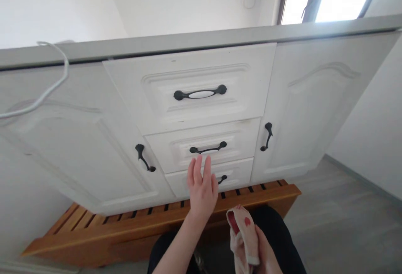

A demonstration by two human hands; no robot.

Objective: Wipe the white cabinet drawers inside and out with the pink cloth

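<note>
My left hand point(202, 188) reaches forward with its fingers stretched out and slightly apart, holding nothing. Its fingertips are just below the dark handle point(208, 149) of the middle drawer; I cannot tell whether they touch the drawer front. Behind the hand, the handle point(222, 179) of the lowest drawer is partly hidden. Down at my lap, my right hand point(264, 247) is closed on a cream sock point(246, 232) with a red heart and a red inside. The fingers are mostly hidden behind the fabric.
A white cabinet has a top drawer point(205, 83) and side doors, a left door point(78, 148) and a right door point(314, 106). A low slatted wooden bench point(103, 240) stands before it. A white cable point(58, 82) hangs over the left top edge.
</note>
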